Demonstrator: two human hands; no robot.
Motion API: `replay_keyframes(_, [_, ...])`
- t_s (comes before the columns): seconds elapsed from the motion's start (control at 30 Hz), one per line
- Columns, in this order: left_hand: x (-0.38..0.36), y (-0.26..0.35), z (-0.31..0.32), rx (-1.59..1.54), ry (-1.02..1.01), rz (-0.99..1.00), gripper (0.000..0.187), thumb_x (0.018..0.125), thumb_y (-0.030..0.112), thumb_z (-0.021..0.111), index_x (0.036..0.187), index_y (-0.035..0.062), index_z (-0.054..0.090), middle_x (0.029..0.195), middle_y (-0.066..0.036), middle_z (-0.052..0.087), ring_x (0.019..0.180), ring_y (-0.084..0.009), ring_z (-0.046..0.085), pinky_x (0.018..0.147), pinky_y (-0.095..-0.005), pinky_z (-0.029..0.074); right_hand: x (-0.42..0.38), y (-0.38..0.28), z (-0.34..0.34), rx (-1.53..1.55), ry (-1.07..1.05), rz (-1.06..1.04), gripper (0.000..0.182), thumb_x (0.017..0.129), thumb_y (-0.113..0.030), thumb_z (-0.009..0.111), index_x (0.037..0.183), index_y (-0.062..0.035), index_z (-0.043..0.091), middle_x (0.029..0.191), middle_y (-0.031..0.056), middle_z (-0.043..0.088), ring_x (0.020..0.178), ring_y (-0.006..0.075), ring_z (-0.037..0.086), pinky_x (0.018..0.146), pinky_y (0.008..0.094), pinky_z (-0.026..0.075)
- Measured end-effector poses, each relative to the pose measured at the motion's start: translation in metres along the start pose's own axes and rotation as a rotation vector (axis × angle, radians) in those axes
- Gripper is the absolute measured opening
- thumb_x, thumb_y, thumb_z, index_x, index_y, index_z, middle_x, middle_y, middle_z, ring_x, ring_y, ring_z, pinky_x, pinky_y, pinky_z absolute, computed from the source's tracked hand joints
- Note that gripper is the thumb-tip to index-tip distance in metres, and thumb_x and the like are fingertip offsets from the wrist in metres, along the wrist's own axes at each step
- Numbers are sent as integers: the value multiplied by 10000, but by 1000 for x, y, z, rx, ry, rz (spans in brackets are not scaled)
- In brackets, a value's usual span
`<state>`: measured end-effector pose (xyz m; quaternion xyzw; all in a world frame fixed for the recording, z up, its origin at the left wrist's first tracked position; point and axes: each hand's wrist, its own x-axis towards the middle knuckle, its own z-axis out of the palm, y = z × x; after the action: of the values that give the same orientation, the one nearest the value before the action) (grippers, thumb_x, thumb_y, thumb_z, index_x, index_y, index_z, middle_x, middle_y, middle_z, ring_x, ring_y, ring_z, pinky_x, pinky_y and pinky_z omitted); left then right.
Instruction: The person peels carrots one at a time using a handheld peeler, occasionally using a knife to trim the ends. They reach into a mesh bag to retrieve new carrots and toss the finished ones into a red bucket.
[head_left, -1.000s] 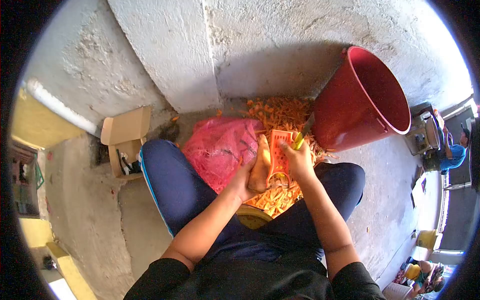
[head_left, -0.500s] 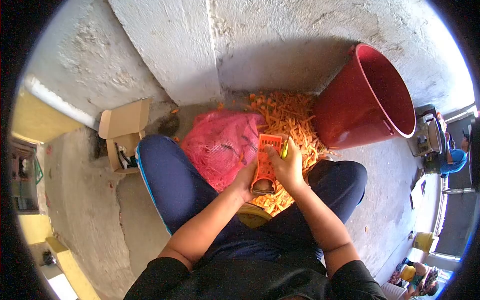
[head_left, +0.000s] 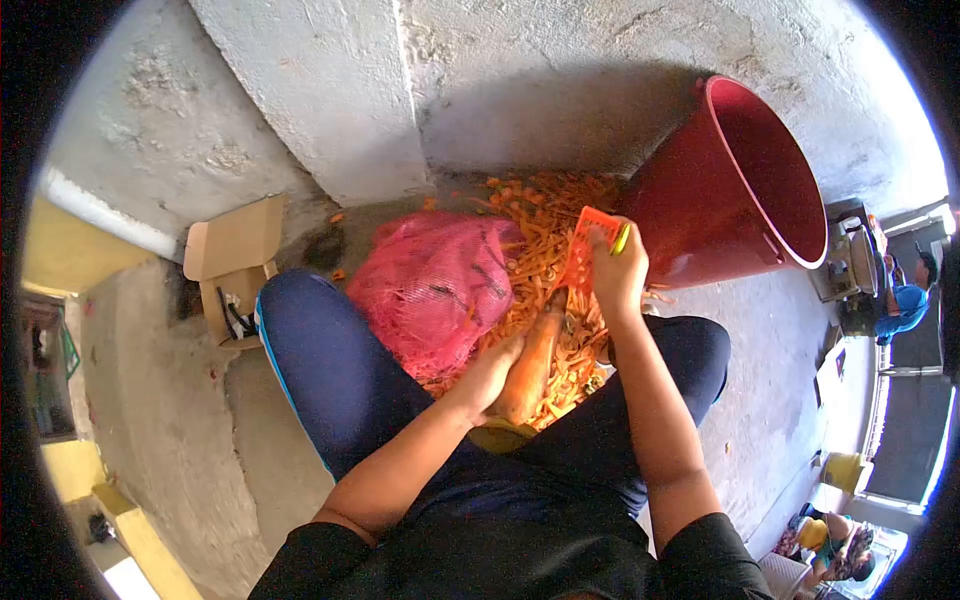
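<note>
My left hand (head_left: 487,378) is wrapped around the near end of a carrot (head_left: 533,368), a thick orange one with a dark far tip. The carrot slants up and away between my knees, over the orange peelings. At its far tip, my right hand (head_left: 620,270) grips an orange plastic hand grater (head_left: 582,245), flat and full of holes. A small yellow-green piece (head_left: 621,238) shows at my right fingers. Just below the carrot's near end is the rim of a yellowish container (head_left: 502,436).
A pink mesh sack (head_left: 430,285) lies left of the heaped orange peelings (head_left: 545,220). The tall red bucket (head_left: 690,190) leans against the wall on the right. An open cardboard box (head_left: 235,245) sits beyond my left knee. People (head_left: 905,310) are at the far right.
The grater in my right hand has moved up and away, from the carrot's near end to its far tip. More of the carrot now shows, held in my left hand.
</note>
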<state>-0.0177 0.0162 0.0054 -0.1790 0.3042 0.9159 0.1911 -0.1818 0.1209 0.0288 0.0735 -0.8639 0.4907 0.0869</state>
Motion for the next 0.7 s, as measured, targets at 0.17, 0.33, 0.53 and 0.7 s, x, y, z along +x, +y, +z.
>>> replay_keyframes(0.17, [-7, 7, 11, -20, 89, 79, 381, 868, 273, 402, 1180, 54, 399, 943, -26, 533, 823, -113, 520, 747, -262, 425, 40, 22, -24, -46, 280, 27, 196, 759, -136, 598, 888, -17, 509, 741, 93, 562, 655, 154, 501, 637, 278, 420])
replay_keyframes(0.33, [12, 1, -24, -35, 187, -28, 376, 804, 303, 497, 1095, 67, 459, 935, -38, 545, 803, -122, 532, 723, -269, 439, 9, 2, -16, 171, 175, -77, 190, 800, -149, 564, 923, -17, 502, 780, 37, 546, 702, 110, 494, 641, 253, 414])
replay_keyframes(0.53, [15, 14, -29, -313, 128, -20, 358, 835, 335, 437, 1060, 58, 475, 891, -111, 584, 739, -220, 589, 703, -346, 486, -22, -16, -19, 181, 105, -157, 248, 782, -112, 582, 978, -25, 458, 807, 47, 529, 695, 109, 497, 644, 240, 422])
replay_keyframes(0.7, [16, 16, -21, -306, 186, 3, 393, 850, 383, 390, 1061, 65, 483, 894, -107, 591, 751, -216, 590, 706, -362, 487, -22, -24, -22, 511, 43, 22, 223, 805, -117, 552, 978, -19, 452, 860, 43, 501, 773, 104, 469, 714, 230, 395])
